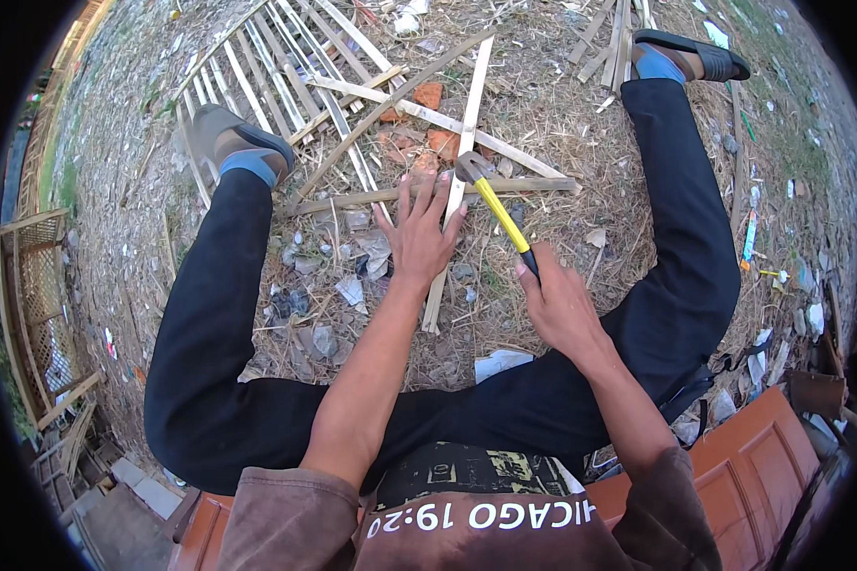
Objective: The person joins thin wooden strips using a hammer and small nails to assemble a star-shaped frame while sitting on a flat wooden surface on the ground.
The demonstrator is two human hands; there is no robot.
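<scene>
My right hand [564, 303] is wrapped round the black grip of a claw hammer [501, 211] with a yellow handle. The hammer's head rests on or just above a pale wooden slat [474, 100], where this slat crosses a horizontal wooden strip [524, 186]. Just left of the hammer head, my left hand [419, 233] lies with its fingers stretched and spread over the crossing strips, its thumb beside the pale slat. Whether a nail stands under the hammer head cannot be made out. A diagonal slat [419, 112] runs across the others beyond my fingers.
A lattice of thin slats [257, 81] spreads at the far left, by my left foot. Broken orange bricks [428, 94] lie under the strips. More slats [595, 43] are beside my right foot. An orange-brown panelled wooden board [757, 466] lies behind me; litter covers the dry ground.
</scene>
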